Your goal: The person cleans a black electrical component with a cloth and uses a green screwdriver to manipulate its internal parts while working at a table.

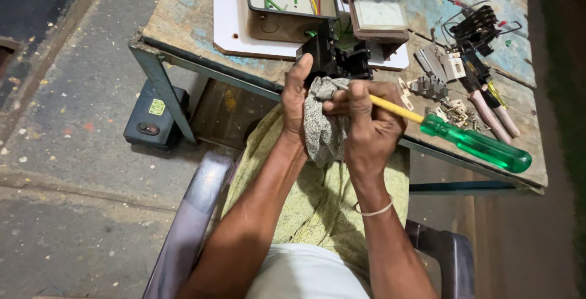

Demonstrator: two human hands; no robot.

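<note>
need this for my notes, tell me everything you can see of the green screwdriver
The screwdriver has a translucent green plastic handle and a yellow shaft. It lies nearly level, handle out to the right over the worn table edge. The right hand grips the shaft with a grey cloth. Its tip is hidden.

my worn workbench on a rough floor

i sit on a grey plastic chair [195, 213] at a scuffed wooden table [183, 21] with a metal frame; a dark box [152, 116] rests on the speckled concrete floor [67, 152], dim light.
</note>
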